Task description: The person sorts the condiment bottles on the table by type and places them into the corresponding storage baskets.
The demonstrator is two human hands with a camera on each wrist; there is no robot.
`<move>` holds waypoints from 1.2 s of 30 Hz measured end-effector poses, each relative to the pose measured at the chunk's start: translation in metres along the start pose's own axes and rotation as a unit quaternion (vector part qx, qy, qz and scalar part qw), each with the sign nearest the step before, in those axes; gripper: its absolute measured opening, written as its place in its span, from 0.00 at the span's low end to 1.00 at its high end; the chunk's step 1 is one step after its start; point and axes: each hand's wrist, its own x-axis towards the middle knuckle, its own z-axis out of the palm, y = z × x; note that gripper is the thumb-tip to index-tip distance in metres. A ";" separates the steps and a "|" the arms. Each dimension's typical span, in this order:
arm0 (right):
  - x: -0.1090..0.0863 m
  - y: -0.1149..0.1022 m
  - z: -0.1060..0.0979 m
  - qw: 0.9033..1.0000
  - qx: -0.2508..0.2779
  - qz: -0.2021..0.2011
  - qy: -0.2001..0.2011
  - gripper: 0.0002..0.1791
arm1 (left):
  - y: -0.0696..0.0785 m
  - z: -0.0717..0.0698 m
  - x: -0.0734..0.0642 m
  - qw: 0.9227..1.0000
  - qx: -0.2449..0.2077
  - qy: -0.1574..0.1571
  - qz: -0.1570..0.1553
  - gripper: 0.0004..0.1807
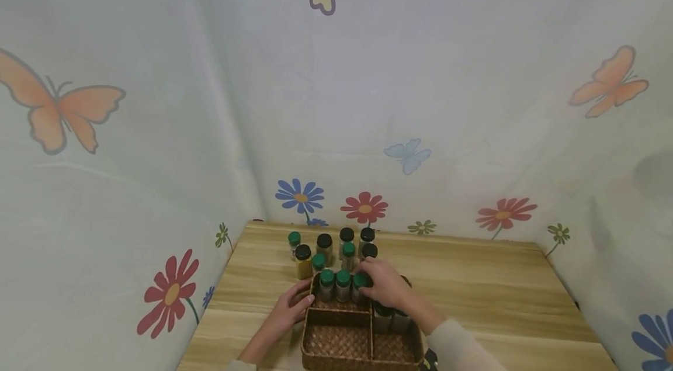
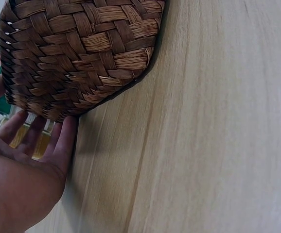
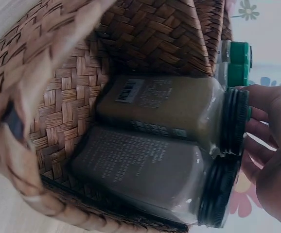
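A brown woven basket (image 1: 336,359) with several compartments stands on the table. My left hand (image 1: 288,311) holds its far left corner, fingers against the woven wall (image 2: 82,53) and thumb near the rim. My right hand (image 1: 386,284) reaches over the basket and pinches a green-capped spice jar (image 1: 360,281). That jar is at the right end of a row in the far left compartment, beside two more green-capped jars (image 1: 343,286). In the right wrist view, two larger black-lidded jars (image 3: 165,104) stand in another compartment, close under my right fingers.
Behind the basket stand several more jars, among them a yellow jar with a black lid (image 1: 303,264) and a green-capped jar (image 1: 349,255). The wooden table (image 1: 473,289) reaches back to a patterned curtain (image 1: 336,102). A dark patterned item (image 1: 430,359) lies by the basket's near right corner.
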 end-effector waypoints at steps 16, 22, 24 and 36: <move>-0.004 0.005 0.004 0.999 -0.046 -0.001 0.024 0.19 | 0.002 0.001 0.000 1.000 0.002 0.002 0.003 0.34; -0.011 0.004 -0.013 1.000 -0.018 0.014 0.015 0.24 | 0.002 0.002 -0.001 1.000 -0.005 0.008 0.006 0.33; -0.016 0.002 -0.024 1.000 -0.006 0.026 0.013 0.25 | 0.001 0.003 0.000 1.000 -0.009 0.010 0.007 0.33; -0.054 0.010 -0.070 0.993 0.083 0.059 0.057 0.26 | -0.001 0.007 0.000 0.999 -0.005 0.042 -0.003 0.35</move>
